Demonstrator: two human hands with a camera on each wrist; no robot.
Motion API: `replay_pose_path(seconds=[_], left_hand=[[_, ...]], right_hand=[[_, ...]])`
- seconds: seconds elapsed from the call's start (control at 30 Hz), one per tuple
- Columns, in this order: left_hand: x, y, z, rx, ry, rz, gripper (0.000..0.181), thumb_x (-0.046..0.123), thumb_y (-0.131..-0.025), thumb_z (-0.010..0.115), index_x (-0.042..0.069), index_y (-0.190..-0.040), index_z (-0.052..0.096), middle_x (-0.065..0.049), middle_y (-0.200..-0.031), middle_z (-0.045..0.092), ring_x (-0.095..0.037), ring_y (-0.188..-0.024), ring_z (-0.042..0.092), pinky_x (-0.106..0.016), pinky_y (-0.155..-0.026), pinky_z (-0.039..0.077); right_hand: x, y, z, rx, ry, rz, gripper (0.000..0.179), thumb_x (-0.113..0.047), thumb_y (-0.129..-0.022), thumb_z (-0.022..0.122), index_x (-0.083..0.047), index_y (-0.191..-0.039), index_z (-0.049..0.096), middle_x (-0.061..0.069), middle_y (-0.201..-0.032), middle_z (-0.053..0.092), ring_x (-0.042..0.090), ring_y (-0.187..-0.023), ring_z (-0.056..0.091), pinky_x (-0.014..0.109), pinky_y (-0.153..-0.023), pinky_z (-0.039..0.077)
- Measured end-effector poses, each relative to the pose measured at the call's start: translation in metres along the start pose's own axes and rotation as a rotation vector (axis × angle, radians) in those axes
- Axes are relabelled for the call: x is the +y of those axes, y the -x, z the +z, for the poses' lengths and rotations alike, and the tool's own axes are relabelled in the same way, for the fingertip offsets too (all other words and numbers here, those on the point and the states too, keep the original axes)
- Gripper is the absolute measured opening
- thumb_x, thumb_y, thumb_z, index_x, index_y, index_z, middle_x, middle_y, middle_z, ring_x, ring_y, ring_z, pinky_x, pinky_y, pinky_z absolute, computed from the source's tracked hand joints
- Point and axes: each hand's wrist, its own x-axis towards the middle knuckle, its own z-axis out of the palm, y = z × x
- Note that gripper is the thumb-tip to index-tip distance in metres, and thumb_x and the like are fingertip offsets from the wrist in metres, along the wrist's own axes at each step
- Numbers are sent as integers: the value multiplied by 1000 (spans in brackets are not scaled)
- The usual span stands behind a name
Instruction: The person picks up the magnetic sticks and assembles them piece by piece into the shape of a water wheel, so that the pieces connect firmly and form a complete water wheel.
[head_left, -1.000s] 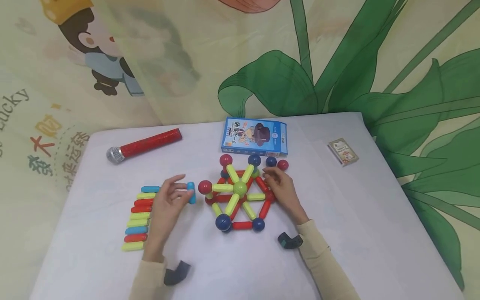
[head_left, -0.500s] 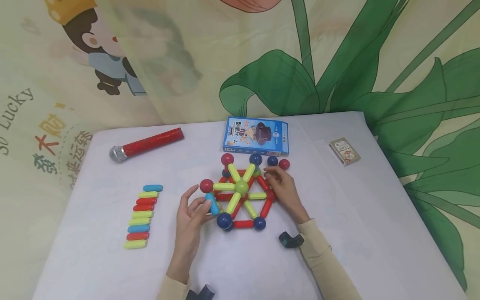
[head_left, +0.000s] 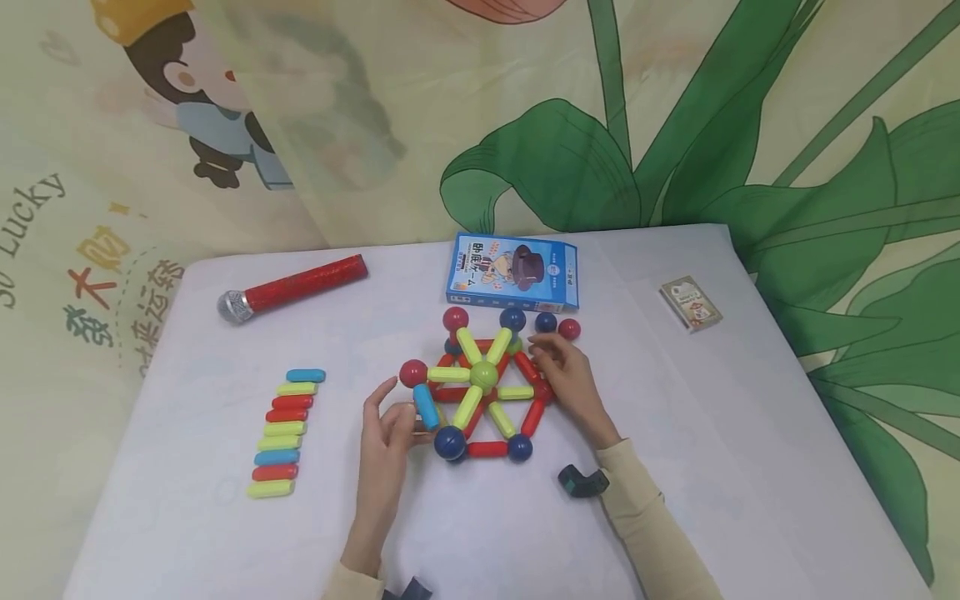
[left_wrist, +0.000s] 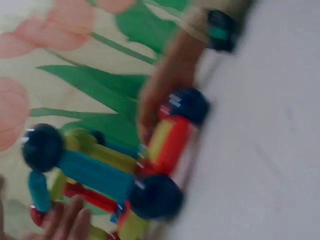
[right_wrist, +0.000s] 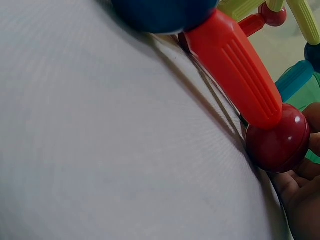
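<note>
A structure of magnetic rods and balls stands mid-table, with a green ball (head_left: 483,375) at its top centre. A light-blue magnetic rod (head_left: 425,407) now slants between the red ball (head_left: 413,373) and the large blue ball (head_left: 450,442) on its left side. My left hand (head_left: 387,437) is beside this rod, index finger stretched towards the red ball. In the left wrist view, the rod (left_wrist: 39,191) spans two balls near my blurred fingers (left_wrist: 70,222). My right hand (head_left: 564,379) holds the structure's right side, fingers curled at a low red ball (right_wrist: 278,139).
Several loose red, yellow-green and blue rods (head_left: 281,429) lie in a column at left. Two spare balls, blue (head_left: 546,322) and red (head_left: 570,329), sit behind the right hand. Farther back are a red microphone (head_left: 300,287), a blue box (head_left: 513,272) and a small card box (head_left: 691,302).
The left hand has carried the light-blue rod rightward onto the structure's left side, and its thumb has drawn back from the rod. The right hand has stayed in place.
</note>
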Motion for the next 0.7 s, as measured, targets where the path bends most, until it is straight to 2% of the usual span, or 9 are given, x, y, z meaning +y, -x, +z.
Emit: replay_pose_path(seconds=[0.1, 0.17, 0.2, 0.27, 0.37, 0.43, 0.5, 0.6, 0.7], left_hand=[[-10, 12, 3, 19, -273, 278, 69, 20, -82, 75, 10, -138, 36, 0, -105, 62, -12, -91, 64, -24, -80, 54], [-16, 16, 5, 15, -412, 442, 79, 19, -72, 84, 7, -135, 38, -1, -109, 61, -13, -95, 62, -28, -78, 55], [-19, 16, 5, 11, -462, 504, 83, 21, -68, 87, 6, -134, 39, -2, -110, 61, -14, -95, 62, -30, -76, 55], [-22, 16, 3, 13, -521, 557, 85, 25, -67, 87, 7, -135, 40, -3, -110, 61, -14, -95, 62, -30, -74, 55], [-22, 11, -10, 100, -545, 493, 72, 23, -76, 80, 6, -134, 43, -4, -107, 62, -14, -91, 62, -31, -72, 55], [-19, 1, -28, 168, -588, 413, 59, 21, -83, 73, 6, -133, 46, -5, -110, 61, -17, -95, 61, -35, -76, 54], [-16, -15, -51, 202, -652, 337, 47, 16, -90, 65, 6, -132, 48, -9, -118, 58, -23, -106, 57, -42, -85, 51], [-11, -46, -91, 201, -801, 281, 38, 9, -93, 58, 2, -130, 49, -18, -130, 51, -38, -119, 47, -54, -96, 43], [-8, -71, -121, 139, -933, 211, 37, 2, -93, 54, -2, -129, 49, -27, -130, 49, -49, -119, 43, -61, -97, 38]], right_hand=[[0, 0, -1, 6, -3, -14, 26, -16, -97, 54, -10, -122, 59, 10, -114, 64, 22, -95, 62, 28, -80, 53], [0, 0, -1, 16, -15, -18, 25, -15, -97, 54, -10, -121, 60, 10, -114, 65, 23, -95, 62, 28, -80, 53], [0, 0, -1, 18, -19, -18, 25, -15, -97, 54, -10, -121, 60, 9, -114, 65, 22, -95, 62, 27, -79, 53], [0, 0, 0, 14, -30, -15, 25, -14, -97, 55, -10, -121, 60, 9, -114, 64, 23, -95, 62, 27, -79, 53], [0, 0, 1, -1, -24, -14, 26, -16, -97, 55, -10, -122, 59, 10, -115, 64, 23, -95, 61, 28, -79, 53], [-1, 1, 1, 4, -16, -14, 26, -16, -97, 55, -10, -122, 60, 10, -114, 64, 23, -95, 61, 30, -81, 53], [0, 1, 1, 21, -13, -11, 25, -16, -97, 55, -11, -121, 60, 9, -114, 64, 23, -95, 61, 32, -82, 53], [0, 1, 0, 25, -17, -6, 25, -16, -97, 55, -11, -120, 60, 9, -114, 64, 23, -94, 60, 32, -81, 53], [1, 0, 1, 16, -15, -7, 25, -16, -97, 55, -10, -120, 60, 9, -114, 64, 23, -94, 61, 30, -80, 53]])
